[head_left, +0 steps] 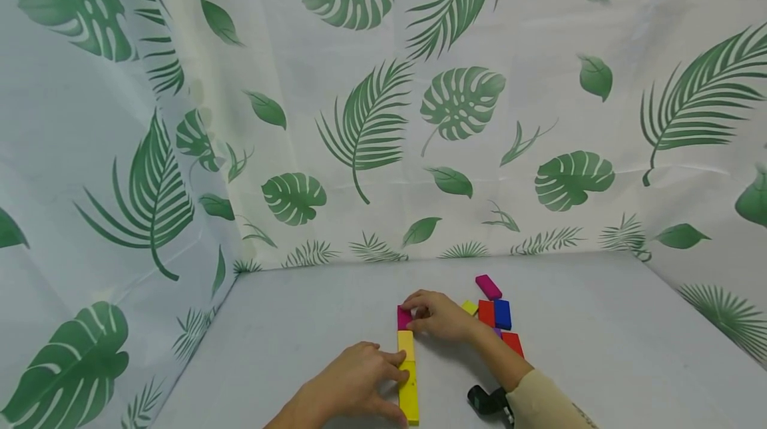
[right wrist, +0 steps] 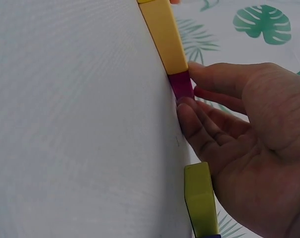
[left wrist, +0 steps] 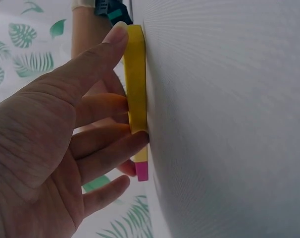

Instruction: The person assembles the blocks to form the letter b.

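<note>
A lengthwise row of blocks lies on the white surface: a bright yellow block [head_left: 409, 402] nearest, a pale yellow block [head_left: 406, 344] beyond it, and a magenta block [head_left: 404, 318] at the far end. My left hand [head_left: 359, 379] touches the yellow blocks with fairly straight fingers. In the left wrist view, its thumb rests by the near end of the bright yellow block [left wrist: 136, 79]. My right hand [head_left: 443, 317] pinches the magenta block, thumb close to the joint with the pale yellow block [right wrist: 165, 37] and fingertips at the far end.
Right of the row, behind my right arm, lie more blocks: red [head_left: 487, 314], blue [head_left: 503, 314], yellow [head_left: 469, 308], a partly hidden purple one, another red, and a separate magenta block [head_left: 488, 287]. A dark device [head_left: 488, 400] is by the right wrist. Leaf-patterned cloth walls surround the surface.
</note>
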A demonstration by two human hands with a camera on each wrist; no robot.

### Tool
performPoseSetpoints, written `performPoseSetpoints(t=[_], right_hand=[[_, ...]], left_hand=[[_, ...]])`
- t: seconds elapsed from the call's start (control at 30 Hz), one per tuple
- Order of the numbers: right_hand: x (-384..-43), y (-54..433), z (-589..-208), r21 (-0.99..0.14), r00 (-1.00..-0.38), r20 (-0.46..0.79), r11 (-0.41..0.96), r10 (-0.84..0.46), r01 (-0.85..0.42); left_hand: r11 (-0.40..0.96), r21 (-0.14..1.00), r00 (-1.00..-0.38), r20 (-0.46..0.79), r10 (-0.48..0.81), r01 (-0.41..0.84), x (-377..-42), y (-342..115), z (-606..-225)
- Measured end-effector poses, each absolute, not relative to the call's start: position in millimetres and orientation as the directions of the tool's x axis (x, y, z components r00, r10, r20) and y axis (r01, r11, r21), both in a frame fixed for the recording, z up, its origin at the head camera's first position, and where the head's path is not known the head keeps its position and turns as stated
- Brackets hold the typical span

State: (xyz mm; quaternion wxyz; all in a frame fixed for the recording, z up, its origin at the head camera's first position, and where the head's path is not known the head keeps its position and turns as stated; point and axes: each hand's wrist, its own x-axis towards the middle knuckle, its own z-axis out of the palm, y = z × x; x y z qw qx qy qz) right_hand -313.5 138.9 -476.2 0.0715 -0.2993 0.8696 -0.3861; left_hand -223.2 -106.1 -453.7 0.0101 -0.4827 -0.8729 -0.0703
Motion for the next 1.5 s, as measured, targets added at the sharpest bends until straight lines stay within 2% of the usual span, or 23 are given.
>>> performPoseSetpoints(t=[0.4,0.7,0.97,1.1,1.3,1.5], right_hand=[[-319,139,-477,-0.711,-0.8,0.11,0.516,-0.59,-0.478],[-318,139,-476,-0.698,-0.808,0.11,0.534,-0.579,-0.478],[-322,150,-460,-0.68,-0.863,0.264,0.551,-0.431,-0.484],[-324,166,-452,-0.68,-0.882,0.287,0.57,-0.373,-0.462],[-320,190,-445,-0.645,-0.901,0.221,0.636,-0.374,-0.422],[-315,202,-439,-0.517,-0.953,0.01,0.815,-0.302,-0.264]], left_hand=[[0.574,0.148,-0.583,0.02,0.812,0.805,-221,-104,-448],[0.559,0.139,-0.568,0.035,0.822,0.818,-222,-105,-449],[0.578,0.154,-0.585,-0.003,0.811,0.801,-222,-104,-447],[0.576,0.145,-0.581,-0.012,0.814,0.804,-222,-104,-447],[0.591,0.165,-0.595,-0.033,0.803,0.789,-220,-103,-447],[0.607,0.168,-0.612,-0.028,0.791,0.777,-219,-102,-449]])
